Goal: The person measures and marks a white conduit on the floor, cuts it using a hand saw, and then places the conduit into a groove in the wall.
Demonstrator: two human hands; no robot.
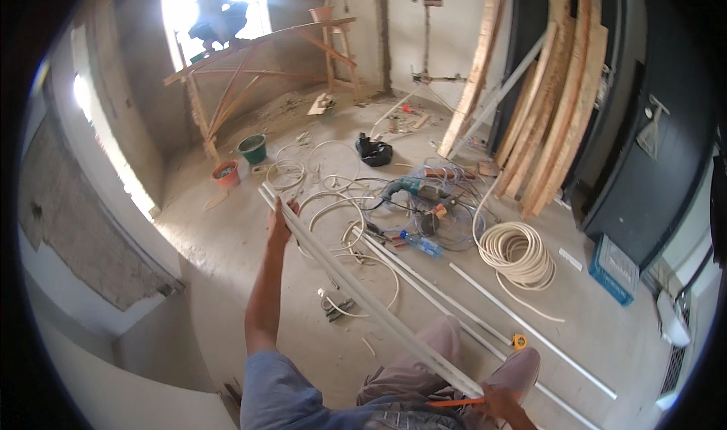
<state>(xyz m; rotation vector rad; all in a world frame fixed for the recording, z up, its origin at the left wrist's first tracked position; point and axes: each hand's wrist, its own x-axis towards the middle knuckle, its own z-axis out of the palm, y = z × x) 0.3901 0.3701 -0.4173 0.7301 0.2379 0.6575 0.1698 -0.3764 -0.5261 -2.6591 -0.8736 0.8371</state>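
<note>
My left hand is closed around the far part of a bundle of long white plastic conduits, arm stretched forward. The bundle slants down to the right across my legs. At its near end, by my right knee, my right hand is closed, with a thin orange strip sticking out of it to the left. Whether it also grips the conduits cannot be made out. More white conduits lie on the floor to the right, and a yellow tape measure sits beside them.
A green power drill, a plastic bottle and loose coils of hose lie ahead. Right of them are a cream hose coil, a teal case and leaning planks. Buckets stand near a wooden scaffold bearing a person.
</note>
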